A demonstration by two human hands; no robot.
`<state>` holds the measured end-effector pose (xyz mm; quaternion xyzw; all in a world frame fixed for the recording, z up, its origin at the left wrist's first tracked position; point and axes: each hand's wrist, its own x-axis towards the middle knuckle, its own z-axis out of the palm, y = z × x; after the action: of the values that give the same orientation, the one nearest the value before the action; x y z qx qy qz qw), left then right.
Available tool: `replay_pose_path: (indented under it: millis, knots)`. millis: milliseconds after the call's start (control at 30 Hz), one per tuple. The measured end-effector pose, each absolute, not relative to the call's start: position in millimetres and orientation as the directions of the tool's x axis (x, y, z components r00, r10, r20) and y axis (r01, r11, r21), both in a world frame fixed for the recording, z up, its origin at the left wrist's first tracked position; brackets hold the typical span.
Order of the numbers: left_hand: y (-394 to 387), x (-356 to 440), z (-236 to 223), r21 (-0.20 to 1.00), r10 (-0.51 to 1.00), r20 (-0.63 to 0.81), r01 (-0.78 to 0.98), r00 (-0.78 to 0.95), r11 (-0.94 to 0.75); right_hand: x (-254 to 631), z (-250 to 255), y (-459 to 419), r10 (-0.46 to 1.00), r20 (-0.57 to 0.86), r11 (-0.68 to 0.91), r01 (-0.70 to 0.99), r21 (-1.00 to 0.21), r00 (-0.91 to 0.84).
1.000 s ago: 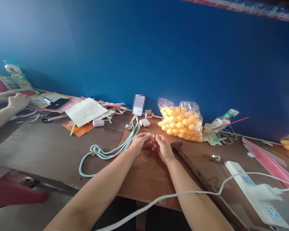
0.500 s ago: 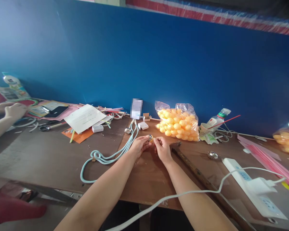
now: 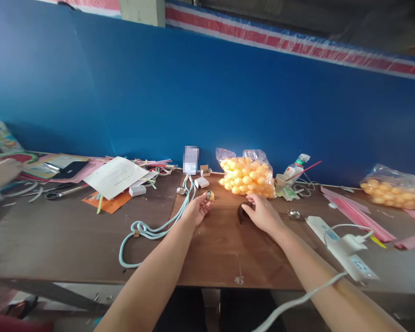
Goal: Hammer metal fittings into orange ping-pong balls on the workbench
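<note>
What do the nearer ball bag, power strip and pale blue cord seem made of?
Ball bag: clear plastic film, see-through with glossy creases. Power strip: likely hard white plastic, smooth and opaque. Pale blue cord: flexible, looping softly; fabric or rubber, unclear.

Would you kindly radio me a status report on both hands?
Left hand holding silver-and-orange ball. Right hand at dark curved object, grip unclear. White cable crossing right forearm.
</note>
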<state>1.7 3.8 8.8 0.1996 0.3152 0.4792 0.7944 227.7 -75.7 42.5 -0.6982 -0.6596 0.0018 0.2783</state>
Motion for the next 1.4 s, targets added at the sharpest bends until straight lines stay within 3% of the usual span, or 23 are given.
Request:
replay_pose_path:
  millis: [133,233,300,400,500,600,767,1400]
  knots:
    - [0.6,3.4,10.4,0.631,0.88,-0.317,-0.614,0.353,0.473,253.7,13.8,-108.6,0.94,0.18,-0.287,0.957,-0.048,0.291]
    - [-1.5,4.0,11.5,0.645,0.882,-0.313,-0.603,0.353,0.47,253.4,-3.8,-119.9,0.945,0.198,-0.279,0.958,0.066,0.261]
    - [-1.7,4.4,11.8,0.655,0.886,-0.304,-0.599,0.349,0.461,249.9,-7.8,-120.7,0.942,0.227,-0.268,0.96,0.074,0.246]
    - [-0.1,6.3,10.0,0.666,0.887,-0.301,-0.589,0.349,0.458,244.3,-1.4,-118.7,0.951,0.208,-0.225,0.973,-0.05,0.23]
    - [2.4,9.2,5.6,0.681,0.882,-0.31,-0.564,0.354,0.466,231.3,15.5,-120.9,0.958,0.252,-0.064,0.958,-0.28,0.137]
    - [3.3,10.3,1.3,0.693,0.888,-0.284,-0.562,0.362,0.451,207.5,35.7,-126.9,0.949,0.297,0.058,0.869,-0.491,0.104]
    - [1.9,8.3,0.7,0.694,0.896,-0.237,-0.579,0.376,0.427,173.8,52.6,-128.2,0.979,0.188,0.091,0.664,-0.742,0.076]
    - [2.2,11.4,5.5,0.661,0.885,-0.31,-0.591,0.347,0.463,162.2,47.5,-125.9,0.971,0.228,0.086,0.792,-0.605,0.069]
